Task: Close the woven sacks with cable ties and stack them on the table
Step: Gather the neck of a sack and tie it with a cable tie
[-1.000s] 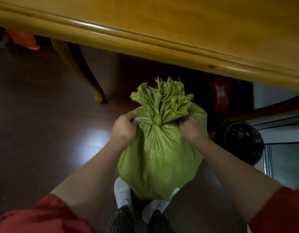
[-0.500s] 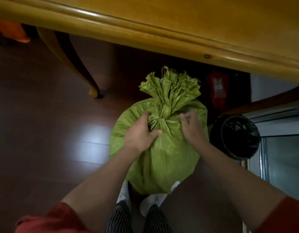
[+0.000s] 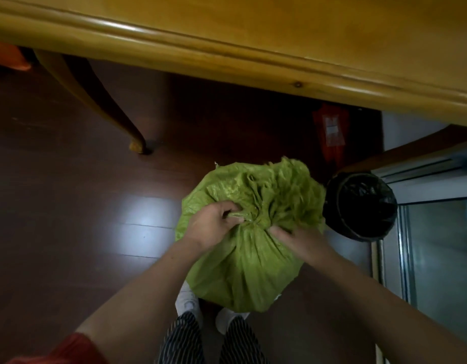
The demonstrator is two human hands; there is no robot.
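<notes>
Fingers (image 3: 228, 210) of our left hand (image 3: 214, 224) curl into the bunched neck of the green woven plastic sack (image 3: 243, 269), and our right hand (image 3: 299, 240) pinches the same neck opposite. We judge this keeps the gathers tight for a cable tie, which we cannot make out. The sack stands on the dark wooden floor (image 3: 69, 179) by our feet, below the yellow wooden desk (image 3: 227, 46).
</notes>
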